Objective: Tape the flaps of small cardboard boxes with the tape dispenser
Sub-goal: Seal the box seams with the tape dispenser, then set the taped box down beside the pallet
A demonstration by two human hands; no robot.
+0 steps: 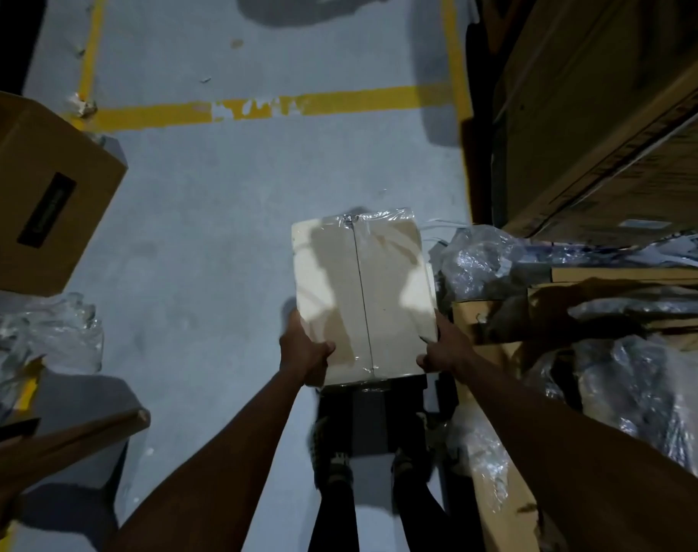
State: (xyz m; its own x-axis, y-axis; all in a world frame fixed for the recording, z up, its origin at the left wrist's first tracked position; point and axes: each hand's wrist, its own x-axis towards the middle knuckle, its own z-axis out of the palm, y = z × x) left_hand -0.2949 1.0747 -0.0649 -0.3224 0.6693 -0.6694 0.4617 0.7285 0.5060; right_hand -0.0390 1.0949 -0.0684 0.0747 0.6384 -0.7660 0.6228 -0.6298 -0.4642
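A small pale cardboard box (363, 296) is held above the grey floor, in front of my legs. Its two top flaps meet at a centre seam, and clear tape runs along that seam and over the far edge. My left hand (305, 348) grips the box's near left corner, thumb on top. My right hand (443, 346) grips its near right corner. No tape dispenser is in view.
A large brown carton (41, 193) stands at the left, with crumpled clear plastic (49, 332) below it. Big stacked cartons (618, 113) and plastic wrap (498, 256) fill the right side. Yellow lines (260, 107) mark the concrete floor ahead. My shoes (339, 464) are below the box.
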